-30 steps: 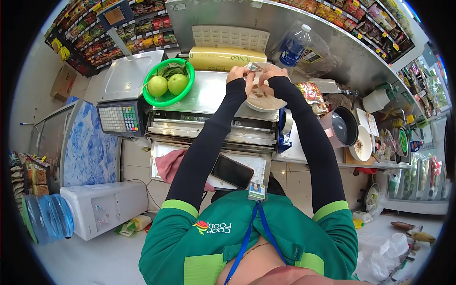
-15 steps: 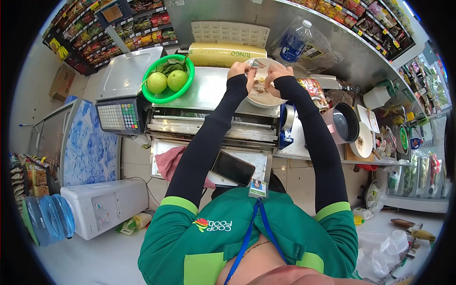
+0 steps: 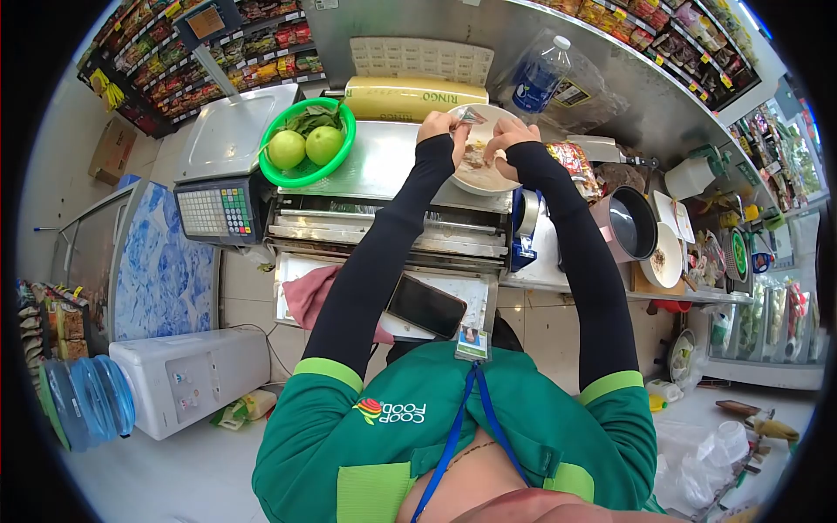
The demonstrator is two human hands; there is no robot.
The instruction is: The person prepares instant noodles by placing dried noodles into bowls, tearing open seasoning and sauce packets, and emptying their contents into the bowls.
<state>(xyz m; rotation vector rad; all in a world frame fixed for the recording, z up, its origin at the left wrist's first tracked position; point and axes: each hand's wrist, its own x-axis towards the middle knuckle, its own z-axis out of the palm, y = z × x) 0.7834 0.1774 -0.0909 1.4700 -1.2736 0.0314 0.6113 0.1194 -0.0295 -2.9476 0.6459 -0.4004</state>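
A white bowl (image 3: pixel 485 180) with brownish contents stands on the steel wrapping machine (image 3: pixel 384 161). Over the bowl's left rim, my left hand (image 3: pixel 442 128) is closed on a small silvery packet (image 3: pixel 472 116). My right hand (image 3: pixel 512 135) is at the bowl's right side, fingers pinched together; whatever they hold is too small to make out. Behind the bowl lies a yellow roll of film (image 3: pixel 410 99). A red-and-yellow food packet (image 3: pixel 572 166) rests just right of my right wrist.
Left of the machine are a green basket (image 3: pixel 348 148) with green fruit and a scale (image 3: pixel 215 212). To the right stand a water bottle (image 3: pixel 540 78), a knife (image 3: pixel 602 151), a pink pot (image 3: pixel 612 228) and another bowl (image 3: pixel 664 261). A phone (image 3: pixel 426 306) lies below the machine.
Both hands have moved slightly apart over the bowl since the first frame, showing more of its inside. The packet remains in my left hand.
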